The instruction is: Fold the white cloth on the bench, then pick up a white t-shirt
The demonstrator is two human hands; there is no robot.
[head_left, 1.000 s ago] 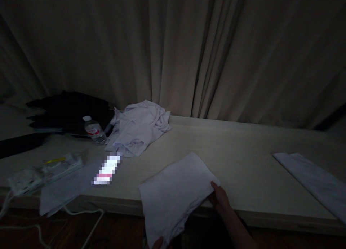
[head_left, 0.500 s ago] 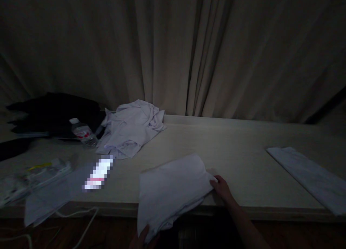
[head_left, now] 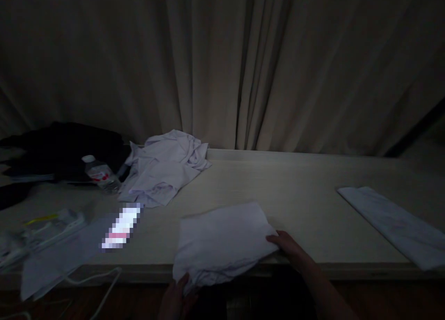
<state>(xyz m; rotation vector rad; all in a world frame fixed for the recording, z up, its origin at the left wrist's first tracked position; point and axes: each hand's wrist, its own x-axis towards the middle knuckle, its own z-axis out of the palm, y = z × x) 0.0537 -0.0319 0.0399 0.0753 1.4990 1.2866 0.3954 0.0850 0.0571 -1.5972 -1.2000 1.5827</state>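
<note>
The folded cloth [head_left: 220, 239] lies at the counter's [head_left: 313, 204] near edge, right of the crumpled shirt [head_left: 165, 172]. The left hand [head_left: 175, 297] seems to pinch its overhanging corner; the right hand [head_left: 287, 246] rests fingers on its right edge. Soft, light and limp, it is best held by both edges.

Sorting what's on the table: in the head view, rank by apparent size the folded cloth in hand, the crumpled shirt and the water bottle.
1. Folded cloth, though it is nearest the camera.
2. Crumpled shirt, not much smaller, so that order is unsure.
3. Water bottle, clearly smallest.
</note>
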